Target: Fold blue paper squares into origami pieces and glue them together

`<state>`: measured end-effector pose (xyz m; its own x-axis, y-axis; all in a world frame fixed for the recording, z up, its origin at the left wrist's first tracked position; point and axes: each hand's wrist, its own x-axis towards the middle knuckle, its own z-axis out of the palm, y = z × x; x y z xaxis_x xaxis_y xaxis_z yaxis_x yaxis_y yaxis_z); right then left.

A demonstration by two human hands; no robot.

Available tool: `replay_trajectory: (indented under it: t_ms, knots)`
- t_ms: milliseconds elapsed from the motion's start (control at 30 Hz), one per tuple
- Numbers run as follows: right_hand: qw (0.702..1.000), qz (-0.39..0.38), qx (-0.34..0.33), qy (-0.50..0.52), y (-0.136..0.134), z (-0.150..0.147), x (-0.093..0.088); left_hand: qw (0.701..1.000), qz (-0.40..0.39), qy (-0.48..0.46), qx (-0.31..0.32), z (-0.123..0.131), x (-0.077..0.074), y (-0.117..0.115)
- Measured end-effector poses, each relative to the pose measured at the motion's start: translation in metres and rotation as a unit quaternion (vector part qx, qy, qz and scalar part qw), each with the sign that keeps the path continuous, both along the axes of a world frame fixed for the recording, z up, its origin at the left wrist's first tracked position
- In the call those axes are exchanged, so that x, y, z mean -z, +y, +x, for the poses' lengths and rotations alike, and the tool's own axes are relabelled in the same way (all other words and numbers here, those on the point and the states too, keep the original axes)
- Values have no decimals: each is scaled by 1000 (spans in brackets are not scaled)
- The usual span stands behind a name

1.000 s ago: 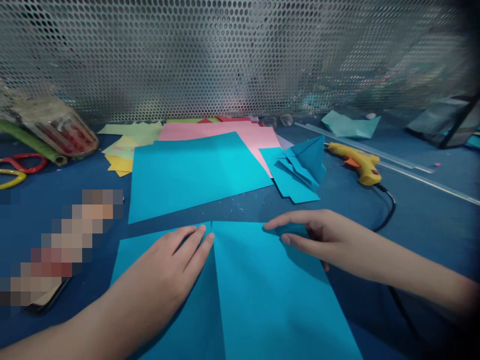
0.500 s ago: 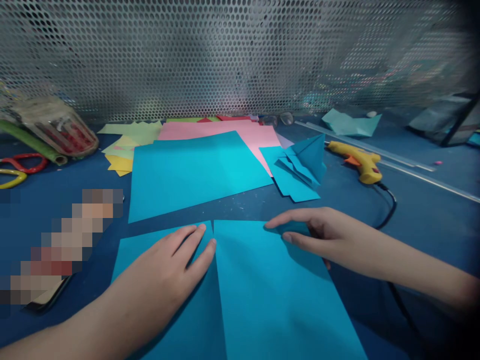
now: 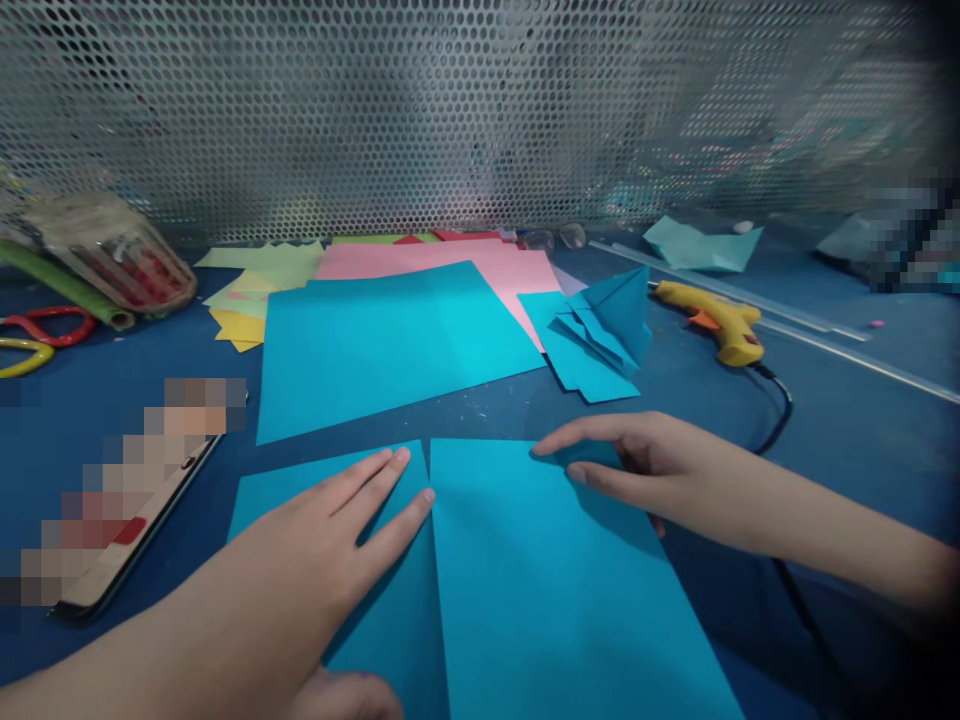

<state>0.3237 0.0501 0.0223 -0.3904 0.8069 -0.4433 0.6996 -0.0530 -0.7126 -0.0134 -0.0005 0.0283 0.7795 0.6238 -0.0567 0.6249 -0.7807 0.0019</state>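
A blue sheet of paper [image 3: 540, 580] lies in front of me, its two sides meeting at a narrow line down the middle. My left hand [image 3: 322, 540] rests flat on the left side, fingers spread, with the fingertips close to that line and the thumb low in the view. On the right side, my right hand [image 3: 637, 460] touches the paper near its top edge with index fingertip and thumb apart. Its other fingers are partly hidden at the paper's right edge. Just beyond lies another blue sheet [image 3: 397, 350], beside a folded blue paper piece [image 3: 600, 335].
A yellow glue gun [image 3: 720, 320] with a black cord lies at right, near clear sticks [image 3: 862, 365]. Scissors [image 3: 52, 325], a glass jar [image 3: 120, 255] and a partly blurred flat device [image 3: 150, 540] are at left. Pink paper [image 3: 435, 260] lies before a perforated metal panel [image 3: 450, 110].
My left thumb has come into view at the bottom, and the left index finger has shifted slightly down along the middle line. My right hand has hardly moved.
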Motion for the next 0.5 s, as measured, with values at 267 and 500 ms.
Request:
replay_trajectory:
  t_ms: [267,500]
  knots:
    - [990,134,31,25,1,-3,9,1000,14,8,-7,3,7,-8]
    - [997,77,-3,2,1,0,1,999,-26,-19,-17,-1,10,-3]
